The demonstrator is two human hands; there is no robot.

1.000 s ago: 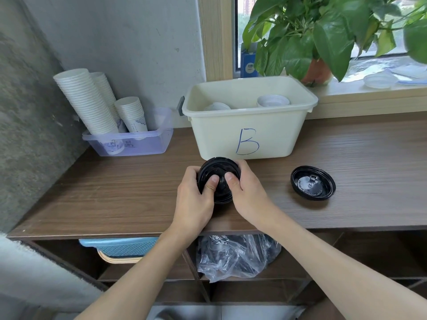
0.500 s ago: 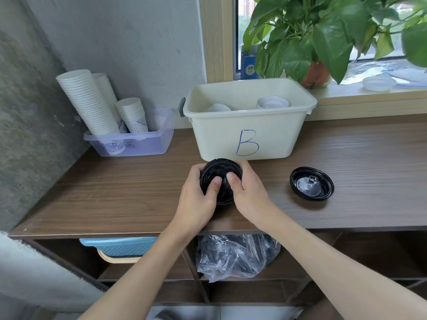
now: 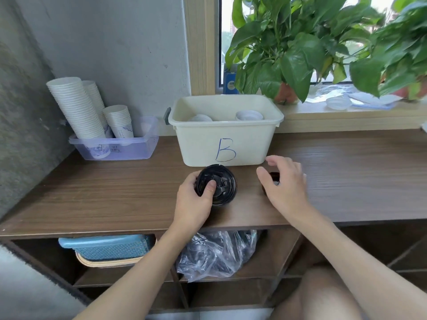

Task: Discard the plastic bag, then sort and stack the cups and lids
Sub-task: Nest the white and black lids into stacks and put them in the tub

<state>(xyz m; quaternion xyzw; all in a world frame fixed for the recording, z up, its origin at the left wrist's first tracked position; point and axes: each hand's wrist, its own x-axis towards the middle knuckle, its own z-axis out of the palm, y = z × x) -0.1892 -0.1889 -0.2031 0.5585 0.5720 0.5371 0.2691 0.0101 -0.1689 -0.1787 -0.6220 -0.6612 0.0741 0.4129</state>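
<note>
1. Our left hand [image 3: 194, 199] grips the black lid stack [image 3: 221, 183] on the counter [image 3: 115, 192], thumb on top, just in front of bin B [image 3: 226, 135].
2. Our right hand [image 3: 285, 183], fingers loosely spread, hovers over a single black lid [image 3: 274, 175], which is mostly hidden.
3. Plastic bag [image 3: 217, 255] sits on the shelf below.

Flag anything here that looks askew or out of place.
The tall paper cup stack in the clear tray leans left, not upright. A crumpled plastic bag sits stuffed under the counter.

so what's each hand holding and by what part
The left hand grips the lid stack by its left edge, thumb on top. The right hand is open, holding nothing.
</note>
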